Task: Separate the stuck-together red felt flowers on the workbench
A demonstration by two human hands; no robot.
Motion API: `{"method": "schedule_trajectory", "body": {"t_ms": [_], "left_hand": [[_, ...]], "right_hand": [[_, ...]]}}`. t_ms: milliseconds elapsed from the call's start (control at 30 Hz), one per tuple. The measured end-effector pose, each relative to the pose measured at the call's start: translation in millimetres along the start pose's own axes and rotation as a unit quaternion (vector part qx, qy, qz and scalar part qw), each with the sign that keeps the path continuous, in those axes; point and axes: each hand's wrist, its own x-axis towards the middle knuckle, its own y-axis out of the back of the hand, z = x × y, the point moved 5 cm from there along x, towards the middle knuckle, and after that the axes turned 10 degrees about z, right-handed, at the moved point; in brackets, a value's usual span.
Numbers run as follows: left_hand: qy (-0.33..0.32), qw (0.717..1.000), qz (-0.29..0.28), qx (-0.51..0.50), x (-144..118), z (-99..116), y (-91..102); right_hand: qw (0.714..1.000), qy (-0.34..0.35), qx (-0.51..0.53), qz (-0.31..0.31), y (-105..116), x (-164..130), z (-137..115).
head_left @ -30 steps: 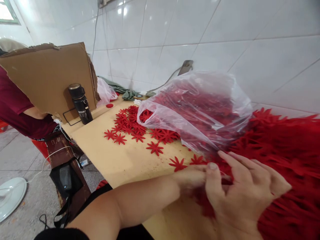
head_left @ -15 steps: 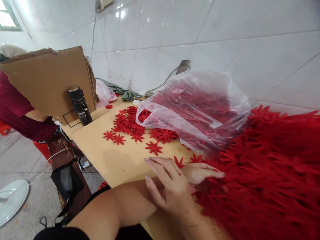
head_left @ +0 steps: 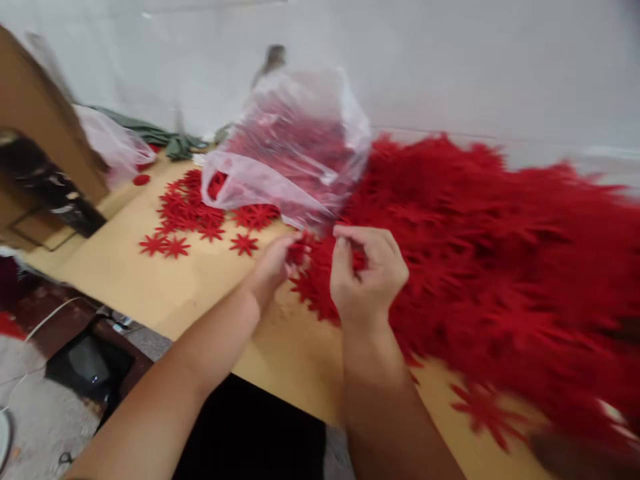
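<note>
My left hand [head_left: 274,263] is closed around a red flower-shaped cut-out [head_left: 299,249], beside the edge of a big heap of similar red pieces [head_left: 475,253]. Just right of it, my right hand [head_left: 370,270] is raised in front of the heap with thumb and forefinger pinched together. Anything between those fingertips is too small and blurred to make out. Behind both hands a clear plastic bag [head_left: 285,153] full of red pieces lies on the table [head_left: 200,300]. Several loose flower cut-outs [head_left: 187,210] spill out near its mouth.
A black bottle [head_left: 50,180] stands at the left by a cardboard sheet [head_left: 30,100]. Behind it lie another plastic bag [head_left: 113,143] and green cloth [head_left: 145,127]. The tiled wall [head_left: 450,60] bounds the back. A black bag [head_left: 90,367] rests on the bench below.
My view has swung right. The hands, crossed over each other before, are now apart side by side; the left has a red cut-out, and the right has gone from spread fingers to a pinch.
</note>
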Motion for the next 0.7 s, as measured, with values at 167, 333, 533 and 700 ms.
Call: {"method": "schedule_trajectory", "body": {"t_ms": [167,333,533,700], "left_hand": [[0.044,0.998,-0.014,-0.038,20,-7,-7.7],[0.066,0.997,-0.004,-0.037,14,-6,-10.5],[0.049,0.998,-0.004,-0.026,16,-8,-8.8],[0.03,0.999,0.021,0.02,14,-10,-7.2]], "right_hand": [[0.985,-0.155,-0.064,0.036,42,3,40],[0.959,-0.096,-0.18,-0.198,40,-25,33],[0.878,-0.036,-0.34,-0.334,24,-61,41],[0.897,-0.009,-0.334,-0.288,23,-54,38]]}}
